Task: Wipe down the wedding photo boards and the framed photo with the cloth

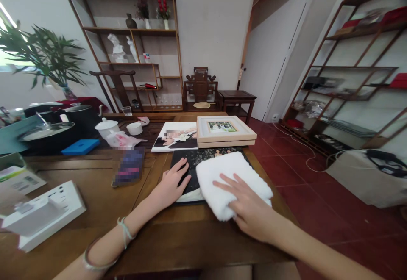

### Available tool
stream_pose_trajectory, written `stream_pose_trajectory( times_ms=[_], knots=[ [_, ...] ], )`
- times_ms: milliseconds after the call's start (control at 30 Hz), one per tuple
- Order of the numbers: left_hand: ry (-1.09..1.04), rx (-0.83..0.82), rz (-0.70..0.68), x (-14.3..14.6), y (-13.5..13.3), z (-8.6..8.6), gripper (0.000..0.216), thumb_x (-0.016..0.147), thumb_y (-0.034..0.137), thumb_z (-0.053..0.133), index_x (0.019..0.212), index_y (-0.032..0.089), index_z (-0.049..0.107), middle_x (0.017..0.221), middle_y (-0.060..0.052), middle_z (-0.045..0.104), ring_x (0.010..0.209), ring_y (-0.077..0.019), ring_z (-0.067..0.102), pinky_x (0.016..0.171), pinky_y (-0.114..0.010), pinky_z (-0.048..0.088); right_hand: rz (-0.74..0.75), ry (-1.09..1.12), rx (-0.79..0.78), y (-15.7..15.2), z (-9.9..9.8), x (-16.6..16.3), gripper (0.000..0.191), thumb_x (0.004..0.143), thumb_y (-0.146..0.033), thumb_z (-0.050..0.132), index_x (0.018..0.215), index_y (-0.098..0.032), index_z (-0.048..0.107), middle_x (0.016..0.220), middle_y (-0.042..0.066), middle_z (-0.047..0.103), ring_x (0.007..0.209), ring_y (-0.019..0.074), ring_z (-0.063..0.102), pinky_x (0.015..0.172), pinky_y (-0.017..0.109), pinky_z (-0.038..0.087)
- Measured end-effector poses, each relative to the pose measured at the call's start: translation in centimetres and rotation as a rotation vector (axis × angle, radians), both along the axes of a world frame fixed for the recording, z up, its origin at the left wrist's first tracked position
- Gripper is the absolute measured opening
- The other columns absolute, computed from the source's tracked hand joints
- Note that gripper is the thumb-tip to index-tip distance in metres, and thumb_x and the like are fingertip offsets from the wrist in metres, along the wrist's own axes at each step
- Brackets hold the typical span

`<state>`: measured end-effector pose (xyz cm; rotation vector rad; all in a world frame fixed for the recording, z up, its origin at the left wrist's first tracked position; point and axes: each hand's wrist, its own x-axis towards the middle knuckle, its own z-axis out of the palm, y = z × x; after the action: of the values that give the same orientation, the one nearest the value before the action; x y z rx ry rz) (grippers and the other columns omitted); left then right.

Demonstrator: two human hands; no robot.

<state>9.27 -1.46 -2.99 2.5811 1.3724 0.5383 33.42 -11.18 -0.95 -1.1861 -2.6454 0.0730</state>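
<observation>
The left hand [174, 180] is lying palm down with fingers spread, holding nothing and touching the left edge of a dark photo panel [195, 156] on the wooden table [190, 237]. The right hand [246, 203] is pressing a folded white towel [211, 172] onto the panel, fingers fanned out; whether it is also gripping the cloth, I cannot tell. A framed photo [222, 126] and a white-edged portrait print [178, 140] are sitting just beyond. The towel is hiding much of the panel's picture; pixelation is obscuring a purple packet [129, 166].
</observation>
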Motion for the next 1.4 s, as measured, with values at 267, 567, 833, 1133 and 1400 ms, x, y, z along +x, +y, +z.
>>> stream_pose_trajectory(
  times_ms=[267, 567, 833, 1133, 1400],
  knots=[
    [0.037, -0.015, -0.004, 0.0, -0.2, 0.2, 0.045, 0.089, 0.029, 0.034, 0.126, 0.006, 0.045, 0.142, -0.018, 0.033, 0.131, -0.026, 0.03, 0.102, -0.046, 0.032, 0.012, 0.031, -0.054, -0.2, 0.6, 0.2, 0.042, 0.059, 0.0, 0.042, 0.09, -0.016, 0.066, 0.14, 0.004, 0.037, 0.133, 0.0251, 0.019, 0.108, 0.051, 0.015],
    [-0.017, -0.004, 0.008, 0.1, -0.4, 0.3, 0.041, 0.088, 0.028, 0.037, 0.124, 0.011, 0.048, 0.14, -0.017, 0.037, 0.131, -0.026, 0.031, 0.1, -0.048, 0.034, -0.165, 0.082, 0.039, 6.4, -0.3, 4.2, 0.044, 0.061, 0.002, 0.04, 0.093, -0.016, 0.064, 0.134, 0.008, 0.045, 0.13, 0.0238, 0.028, 0.107, 0.048, 0.022],
    [-0.032, 0.016, 0.01, 0.0, -0.3, -0.2, 0.041, 0.088, 0.029, 0.036, 0.123, 0.011, 0.049, 0.139, -0.016, 0.039, 0.13, -0.0253, 0.032, 0.102, -0.046, 0.032, -0.056, -0.006, 0.005, -0.4, -0.2, -1.1, 0.035, 0.06, 0.0, 0.042, 0.079, -0.015, 0.066, 0.142, 0.005, 0.033, 0.134, 0.0296, 0.016, 0.107, 0.054, 0.013],
    [-0.025, 0.01, 0.009, 0.0, -0.5, 0.0, 0.04, 0.089, 0.027, 0.034, 0.124, 0.013, 0.048, 0.139, -0.015, 0.039, 0.13, -0.0243, 0.032, 0.102, -0.046, 0.032, -0.085, 0.048, -0.01, 1.7, -0.2, -1.6, 0.036, 0.061, -0.001, 0.042, 0.083, -0.016, 0.066, 0.14, 0.005, 0.038, 0.132, 0.0272, 0.021, 0.107, 0.052, 0.015],
    [-0.063, 0.022, 0.025, 0.0, -0.4, -0.3, 0.041, 0.089, 0.028, 0.036, 0.124, 0.012, 0.048, 0.139, -0.015, 0.04, 0.13, -0.024, 0.033, 0.103, -0.046, 0.032, -0.164, 0.062, -0.012, 6.9, 0.4, -0.2, 0.045, 0.062, 0.003, 0.042, 0.097, -0.015, 0.064, 0.135, 0.009, 0.044, 0.13, 0.0284, 0.026, 0.104, 0.054, 0.02]
  ],
)
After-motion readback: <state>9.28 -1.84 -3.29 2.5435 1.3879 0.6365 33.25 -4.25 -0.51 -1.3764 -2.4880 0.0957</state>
